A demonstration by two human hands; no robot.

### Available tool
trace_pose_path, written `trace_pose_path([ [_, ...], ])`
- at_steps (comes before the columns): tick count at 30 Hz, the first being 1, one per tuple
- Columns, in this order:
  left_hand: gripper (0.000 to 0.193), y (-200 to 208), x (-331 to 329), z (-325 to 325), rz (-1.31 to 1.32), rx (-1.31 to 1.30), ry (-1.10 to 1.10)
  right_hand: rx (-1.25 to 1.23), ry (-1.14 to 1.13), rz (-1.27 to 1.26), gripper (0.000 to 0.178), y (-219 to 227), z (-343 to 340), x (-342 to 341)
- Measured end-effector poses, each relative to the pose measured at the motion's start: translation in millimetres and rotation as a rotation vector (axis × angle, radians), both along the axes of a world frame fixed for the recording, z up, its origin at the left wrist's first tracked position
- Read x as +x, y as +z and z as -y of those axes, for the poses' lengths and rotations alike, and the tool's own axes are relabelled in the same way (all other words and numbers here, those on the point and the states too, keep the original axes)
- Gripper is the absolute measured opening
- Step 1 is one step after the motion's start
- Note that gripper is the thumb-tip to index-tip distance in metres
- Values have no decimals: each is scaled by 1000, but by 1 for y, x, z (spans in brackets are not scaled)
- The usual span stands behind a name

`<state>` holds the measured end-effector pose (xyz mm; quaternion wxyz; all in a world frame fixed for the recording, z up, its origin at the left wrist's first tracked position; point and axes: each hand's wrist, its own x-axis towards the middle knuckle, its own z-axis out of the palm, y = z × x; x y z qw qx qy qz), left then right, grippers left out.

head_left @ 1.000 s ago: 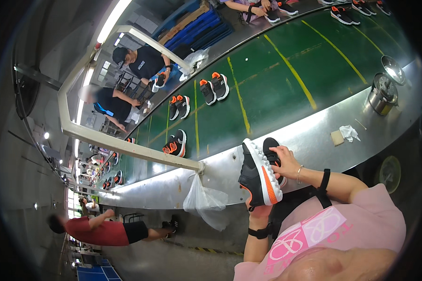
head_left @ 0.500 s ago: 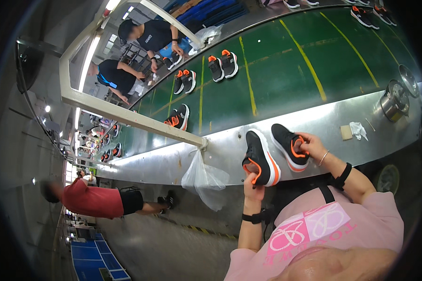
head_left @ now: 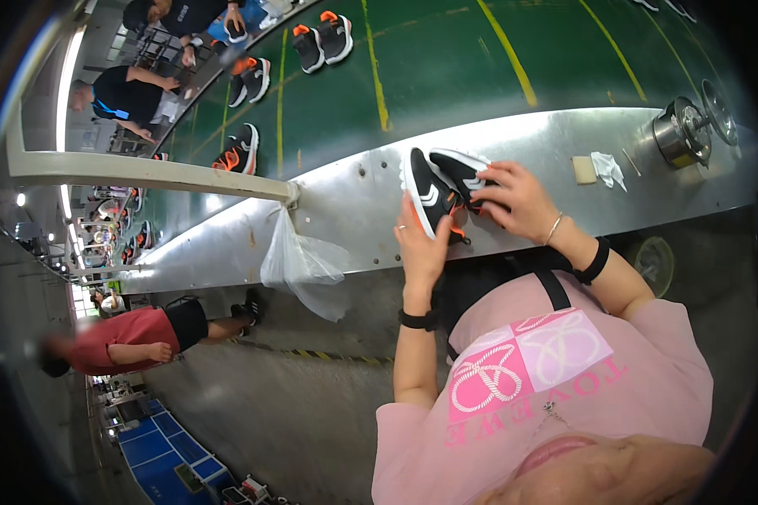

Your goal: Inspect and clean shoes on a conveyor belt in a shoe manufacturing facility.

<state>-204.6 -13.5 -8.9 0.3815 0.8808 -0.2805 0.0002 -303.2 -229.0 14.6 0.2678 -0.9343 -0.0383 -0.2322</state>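
Two black sneakers with white soles and orange linings are held close together over the metal ledge. The left sneaker (head_left: 429,192) is tilted, its white sole facing outward to the left and a white mark showing on its side. My left hand (head_left: 420,248) is closed along its outer sole, thumb toward the heel. The right sneaker (head_left: 458,171) leans beside it, toe pointing away. My right hand (head_left: 518,202) grips its side with bent fingers, covering much of the heel end.
Beyond the metal ledge (head_left: 345,210) runs a green conveyor belt (head_left: 438,76) carrying sneaker pairs (head_left: 322,42). To the right are a tan block (head_left: 583,170), white tissue (head_left: 607,170) and metal pot (head_left: 680,135). A plastic bag (head_left: 303,265) hangs from a frame post; co-workers (head_left: 130,93) stand across the belt.
Both sneakers have been brought together and turned, the left one's sole now outward. My hands have shifted from the heel openings to the shoes' outer sides. The whole view has also shifted.
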Motion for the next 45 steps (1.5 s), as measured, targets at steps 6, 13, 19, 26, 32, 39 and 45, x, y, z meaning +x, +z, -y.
trace_pose_path([
  [6, 46, -11, 17, -19, -433, -220, 181, 218, -248, 108, 20, -10, 24, 19],
  [13, 47, -49, 15, -6, -384, -399, 256, 535, -338, -154, 27, -41, 19, 18],
  [19, 51, -55, 14, -5, -376, -392, 281, 608, -352, -168, 30, -50, 23, 18],
  [26, 50, -48, 12, -3, -348, -366, 312, 601, -355, -166, 31, -48, 23, 19],
  [32, 49, -45, 11, -1, -389, -415, 319, 637, -357, -187, 33, -46, 23, 19],
  [39, 49, -55, 13, -3, -359, -412, 314, 683, -340, -221, 34, -48, 25, 20],
  [45, 50, -52, 23, -7, -473, -342, 286, 793, -277, -337, 38, -55, 35, 19],
])
